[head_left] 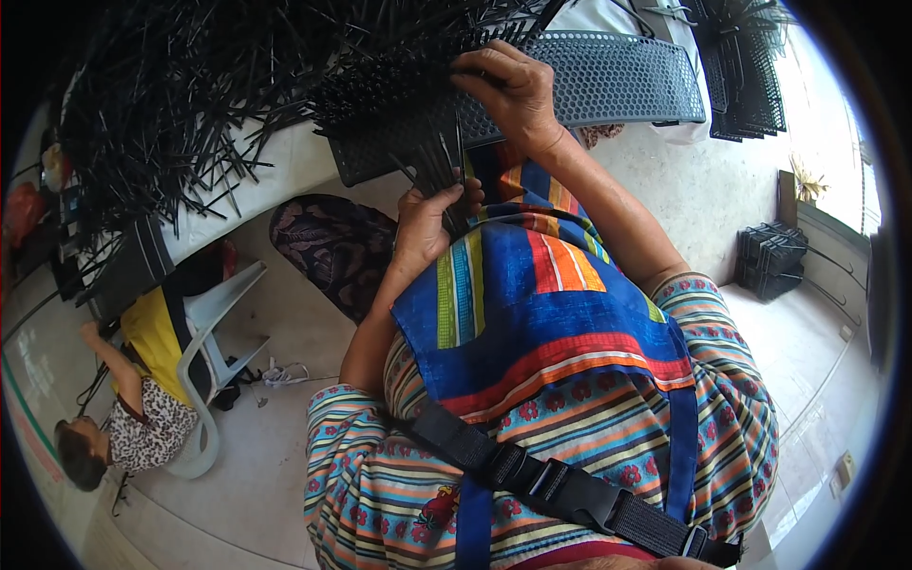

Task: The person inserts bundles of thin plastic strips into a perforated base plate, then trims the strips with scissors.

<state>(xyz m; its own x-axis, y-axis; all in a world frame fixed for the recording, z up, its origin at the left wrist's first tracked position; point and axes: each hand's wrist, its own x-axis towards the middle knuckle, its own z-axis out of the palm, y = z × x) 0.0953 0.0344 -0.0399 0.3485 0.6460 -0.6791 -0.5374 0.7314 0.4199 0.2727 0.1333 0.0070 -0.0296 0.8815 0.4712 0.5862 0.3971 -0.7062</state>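
My left hand (425,226) is closed round a bunch of thin black strips (439,171) in front of my apron, thumb on top. Farther out, the fingers of my right hand (513,87) are pinched together; what lies between the fingertips is too small and dark to make out. Beside that hand a curved, dark grey perforated panel (622,78) extends to the right, its surface full of small round holes. Where the panel continues left, black strips stand up densely from a dark piece (366,157), like bristles.
A large tangled heap of black strips (180,85) covers the white-topped table (285,166) at left. More perforated black pieces (746,81) hang at far right, and a black stack (769,258) stands on the floor. Another person (142,418) sits in a plastic chair (201,432) at left.
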